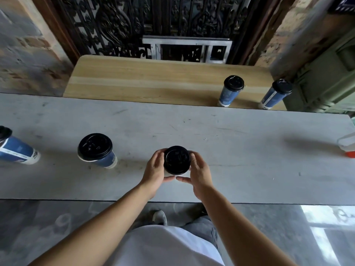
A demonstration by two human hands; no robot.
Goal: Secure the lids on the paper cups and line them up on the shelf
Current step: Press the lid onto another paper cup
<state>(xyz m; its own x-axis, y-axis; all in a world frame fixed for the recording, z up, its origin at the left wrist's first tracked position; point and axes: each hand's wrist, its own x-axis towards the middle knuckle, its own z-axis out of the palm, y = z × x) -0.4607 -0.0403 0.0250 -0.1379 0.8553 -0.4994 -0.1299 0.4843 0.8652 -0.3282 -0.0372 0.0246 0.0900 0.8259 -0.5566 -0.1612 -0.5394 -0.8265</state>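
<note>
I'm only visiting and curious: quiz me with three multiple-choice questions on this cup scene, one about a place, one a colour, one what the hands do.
1. Where does the rightmost blue cup stand? A) wooden shelf B) grey counter C) floor
2. What colour is the middle lid? A) white B) black C) red
3. How many hands curl round that lid? A) none B) one C) both
Answers: 1 A, it stands at the shelf's right end. 2 B, it looks black from above. 3 C, left hand and right hand each wrap its rim.
</note>
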